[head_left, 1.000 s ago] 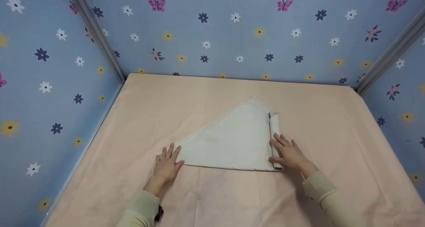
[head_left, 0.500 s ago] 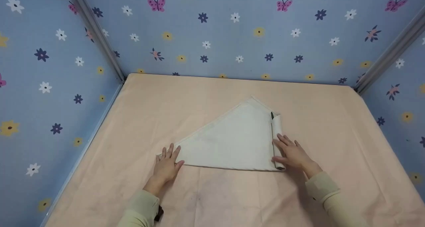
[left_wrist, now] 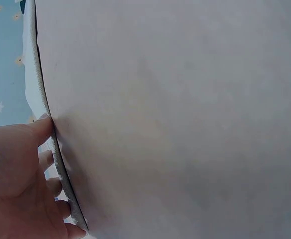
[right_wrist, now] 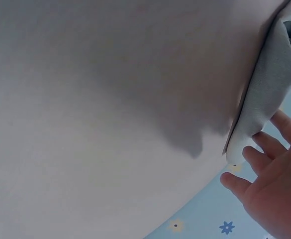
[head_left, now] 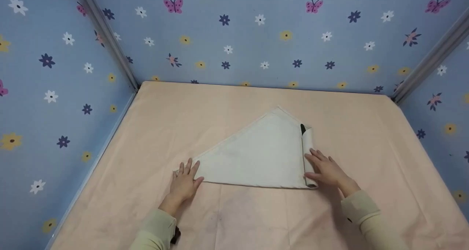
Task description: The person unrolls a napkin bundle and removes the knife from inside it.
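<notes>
Right hand (head_left: 326, 171) and rolled edge (head_left: 309, 140) sit slightly further right; spread fingers rest on it, not gripping. Left hand (head_left: 183, 186), fingers extended, presses left end of white cloth (head_left: 249, 158), mid-surface (head_left: 238, 220). Even pressure should keep roll straight.

Your cloth (head_left: 245, 155) is plain off-white, and its rolled end (head_left: 308, 140) is too, with dark green inside the roll in your right wrist view. The tablecloth (head_left: 227, 220) in front of you is plain pale peach, turning greyish from your left wrist. Your sleeves (head_left: 361, 208) are pale khaki. You face light blue walls (head_left: 242, 34) patterned with white, yellow and navy flowers (head_left: 224, 20), pink butterflies (head_left: 173, 4) with dark spots, and pink-and-navy sprigs (head_left: 173, 60); the posts (head_left: 110, 41) are grey.
</notes>
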The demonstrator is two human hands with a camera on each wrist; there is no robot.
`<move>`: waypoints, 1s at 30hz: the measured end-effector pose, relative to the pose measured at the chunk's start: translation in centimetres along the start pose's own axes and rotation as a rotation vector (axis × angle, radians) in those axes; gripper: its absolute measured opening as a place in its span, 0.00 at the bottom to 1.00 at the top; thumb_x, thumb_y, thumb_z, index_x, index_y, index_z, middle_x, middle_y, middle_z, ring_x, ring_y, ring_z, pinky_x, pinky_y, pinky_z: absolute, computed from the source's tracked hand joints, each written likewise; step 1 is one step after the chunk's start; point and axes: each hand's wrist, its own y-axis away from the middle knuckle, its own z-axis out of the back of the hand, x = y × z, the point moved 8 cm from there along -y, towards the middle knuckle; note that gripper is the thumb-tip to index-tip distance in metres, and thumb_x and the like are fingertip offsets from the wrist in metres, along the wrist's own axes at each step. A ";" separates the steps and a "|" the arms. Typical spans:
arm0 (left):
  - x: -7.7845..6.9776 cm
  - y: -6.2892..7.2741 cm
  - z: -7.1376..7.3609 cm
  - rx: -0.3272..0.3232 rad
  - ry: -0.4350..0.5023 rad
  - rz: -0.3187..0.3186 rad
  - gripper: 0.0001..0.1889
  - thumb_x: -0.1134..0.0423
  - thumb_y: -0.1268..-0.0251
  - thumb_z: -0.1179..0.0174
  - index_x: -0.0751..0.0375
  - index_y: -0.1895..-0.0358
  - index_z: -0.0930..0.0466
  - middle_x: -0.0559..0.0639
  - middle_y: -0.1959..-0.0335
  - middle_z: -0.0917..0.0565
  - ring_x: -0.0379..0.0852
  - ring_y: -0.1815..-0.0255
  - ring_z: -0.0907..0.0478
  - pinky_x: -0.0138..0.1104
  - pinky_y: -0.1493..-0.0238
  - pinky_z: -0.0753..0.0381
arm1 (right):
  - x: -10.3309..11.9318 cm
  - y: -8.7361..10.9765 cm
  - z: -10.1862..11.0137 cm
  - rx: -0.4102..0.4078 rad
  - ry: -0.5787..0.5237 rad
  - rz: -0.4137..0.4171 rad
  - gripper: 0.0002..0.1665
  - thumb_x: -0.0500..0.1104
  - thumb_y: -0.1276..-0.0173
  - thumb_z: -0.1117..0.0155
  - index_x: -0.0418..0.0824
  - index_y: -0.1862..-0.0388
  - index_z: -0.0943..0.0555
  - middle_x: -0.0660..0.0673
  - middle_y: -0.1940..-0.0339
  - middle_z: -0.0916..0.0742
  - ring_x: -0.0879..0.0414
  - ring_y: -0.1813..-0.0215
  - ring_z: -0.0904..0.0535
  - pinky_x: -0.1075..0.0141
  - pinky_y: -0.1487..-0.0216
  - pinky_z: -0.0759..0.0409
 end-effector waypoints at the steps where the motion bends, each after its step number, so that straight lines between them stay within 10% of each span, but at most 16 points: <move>1: 0.0 0.0 0.0 0.004 -0.001 0.003 0.30 0.50 0.34 0.55 0.61 0.33 0.45 0.64 0.32 0.50 0.68 0.34 0.57 0.62 0.42 0.56 | -0.1 0.1 0.0 0.001 -0.001 -0.003 0.41 0.55 0.42 0.39 0.35 0.36 0.38 0.33 0.33 0.41 0.38 0.33 0.50 0.39 0.40 0.53; 30: 0.1 -0.1 -0.2 0.039 0.011 0.028 0.31 0.48 0.34 0.56 0.59 0.32 0.48 0.64 0.32 0.53 0.67 0.34 0.60 0.62 0.42 0.58 | -2.0 1.6 0.7 0.009 -0.131 -0.024 0.40 0.51 0.40 0.39 0.34 0.34 0.41 0.31 0.34 0.41 0.35 0.34 0.51 0.38 0.41 0.53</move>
